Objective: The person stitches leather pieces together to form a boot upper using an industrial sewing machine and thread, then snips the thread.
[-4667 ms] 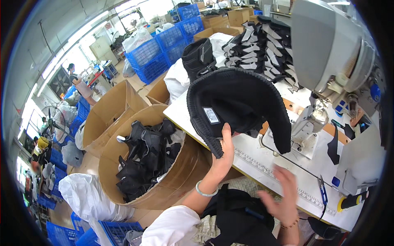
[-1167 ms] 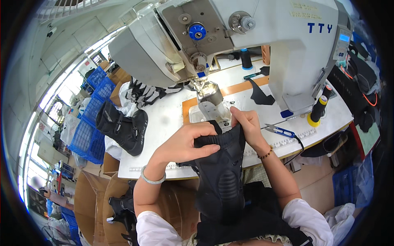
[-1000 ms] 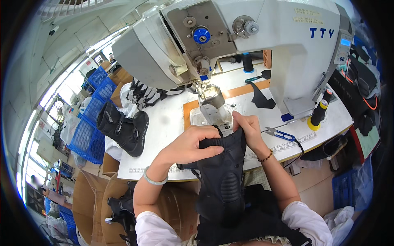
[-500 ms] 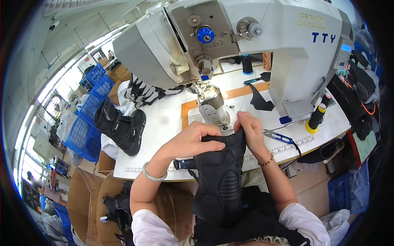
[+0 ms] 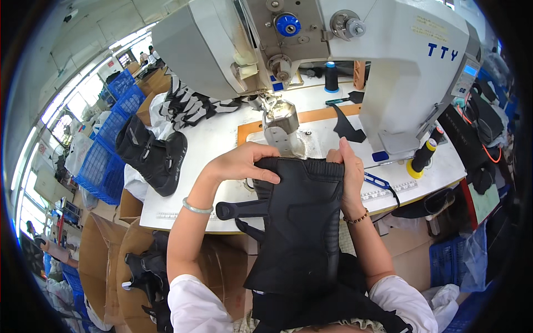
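Observation:
Both my hands hold a black boot upper (image 5: 300, 227) upright in front of the sewing machine (image 5: 388, 33). My left hand (image 5: 241, 164) grips the top left corner, its thumb lying on the front face. My right hand (image 5: 351, 175) pinches the top right edge beside a ribbed, padded collar, thumb pointing up. Two straps (image 5: 241, 210) stick out from the upper's left side. Just beyond the top edge stands the machine's metal post (image 5: 283, 130), under a lit needle area. Black cloth in my lap lies against the lower end.
A finished black boot (image 5: 152, 155) stands on the white table's left, near grey-and-black cut pieces (image 5: 200, 105). On the right are blue thread snips (image 5: 377, 180), a black thread cone (image 5: 425, 158) and a black scrap (image 5: 348, 126). A cardboard box (image 5: 130, 266) holds boot uppers at lower left.
The boot upper has turned in my hands, so a broader, smoother face and more of its straps show. My hands have spread apart along its top edge. The view has shifted slightly.

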{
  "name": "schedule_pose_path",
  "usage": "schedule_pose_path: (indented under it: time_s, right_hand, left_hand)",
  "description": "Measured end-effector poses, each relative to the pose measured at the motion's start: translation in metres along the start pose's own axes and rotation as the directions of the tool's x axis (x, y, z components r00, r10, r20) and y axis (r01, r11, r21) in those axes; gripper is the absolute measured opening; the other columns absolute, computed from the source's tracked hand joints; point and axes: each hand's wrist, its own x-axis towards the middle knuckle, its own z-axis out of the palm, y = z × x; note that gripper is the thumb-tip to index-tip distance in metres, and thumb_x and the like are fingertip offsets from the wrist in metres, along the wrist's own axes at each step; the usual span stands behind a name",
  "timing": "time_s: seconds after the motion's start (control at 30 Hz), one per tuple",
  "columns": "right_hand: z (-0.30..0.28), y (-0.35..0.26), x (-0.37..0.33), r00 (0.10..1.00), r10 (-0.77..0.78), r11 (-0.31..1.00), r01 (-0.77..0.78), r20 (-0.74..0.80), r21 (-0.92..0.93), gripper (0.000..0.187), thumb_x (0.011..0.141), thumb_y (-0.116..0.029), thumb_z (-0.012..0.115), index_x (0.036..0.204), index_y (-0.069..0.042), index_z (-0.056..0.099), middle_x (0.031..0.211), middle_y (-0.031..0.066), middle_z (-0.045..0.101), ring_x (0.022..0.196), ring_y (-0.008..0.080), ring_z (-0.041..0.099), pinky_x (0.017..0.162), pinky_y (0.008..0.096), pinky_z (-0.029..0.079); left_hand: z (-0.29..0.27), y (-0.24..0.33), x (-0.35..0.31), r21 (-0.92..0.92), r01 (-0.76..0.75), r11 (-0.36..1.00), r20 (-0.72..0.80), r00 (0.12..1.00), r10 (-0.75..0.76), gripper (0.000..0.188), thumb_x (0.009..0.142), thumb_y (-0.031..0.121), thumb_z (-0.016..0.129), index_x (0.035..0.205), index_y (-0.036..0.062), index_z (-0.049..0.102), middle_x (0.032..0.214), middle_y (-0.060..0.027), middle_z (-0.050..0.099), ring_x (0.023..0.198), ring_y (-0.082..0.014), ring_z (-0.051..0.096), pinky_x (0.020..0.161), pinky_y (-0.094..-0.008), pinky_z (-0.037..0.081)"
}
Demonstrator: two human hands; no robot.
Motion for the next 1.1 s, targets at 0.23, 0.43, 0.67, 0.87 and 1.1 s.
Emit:
schedule_pose_path:
  time_s: [0.23,0.43,0.67,0.87,1.1]
  right_hand:
    - [-0.009,-0.001,0.002,0.999,-0.004,0.998,0.001,0.046,0.058,0.048,0.093,-0.031,0.042,0.052,-0.007,0.043,0.051,-0.0027,0.04,0.049,0.0047,0.033,0.046,0.0213,0.026]
    - [0.003,-0.031,0.002,0.987,0.044,0.858,0.042,0.155,-0.512,0.049,0.091,-0.036,0.044,0.062,0.002,0.054,0.054,0.0048,0.049,0.053,0.0076,0.043,0.05,0.0241,0.033]
    - [0.019,-0.026,0.003,0.979,-0.049,0.66,0.18,0.198,-0.73,0.049,0.09,-0.036,0.048,0.065,0.006,0.053,0.046,0.0093,0.036,0.046,0.0089,0.03,0.043,0.0292,0.028]
    - [0.004,-0.011,0.011,0.991,0.031,0.8,0.054,0.13,-0.597,0.046,0.09,-0.03,0.049,0.061,0.005,0.048,0.051,-0.0057,0.03,0.053,0.0033,0.026,0.043,0.0241,0.023]
    - [0.005,-0.015,0.014,0.99,-0.004,0.83,0.082,0.141,-0.552,0.045,0.091,-0.028,0.049,0.059,0.004,0.045,0.053,-0.0066,0.031,0.054,0.0029,0.026,0.044,0.0234,0.023]
  left_hand:
    - [0.006,0.017,-0.006,0.086,-0.098,0.991,-0.033,0.994,0.102,0.026,0.072,0.015,0.072,0.088,-0.0005,0.059,0.075,0.0033,0.056,0.07,-0.004,0.046,0.062,-0.0197,0.037]
    - [0.025,0.039,-0.009,0.22,-0.013,0.975,-0.205,0.977,0.06,0.025,0.071,0.02,0.072,0.079,0.0001,0.06,0.066,0.0003,0.055,0.064,-0.0062,0.046,0.058,-0.022,0.038]
    - [0.008,0.046,-0.005,0.39,-0.004,0.921,-0.13,0.99,0.059,0.029,0.08,0.029,0.061,0.08,0.0006,0.06,0.065,-0.0029,0.055,0.062,-0.0095,0.047,0.059,-0.026,0.04]
    - [-0.021,0.013,-0.008,0.247,-0.017,0.969,0.079,0.997,-0.002,0.033,0.086,0.027,0.054,0.104,-0.0012,0.056,0.094,-0.0026,0.058,0.087,-0.009,0.05,0.08,-0.0232,0.04]
    - [-0.026,0.006,-0.011,0.022,-0.082,0.996,0.048,0.996,0.081,0.035,0.081,0.016,0.06,0.109,-0.0038,0.054,0.1,-0.0055,0.058,0.092,-0.0101,0.051,0.083,-0.0239,0.04]
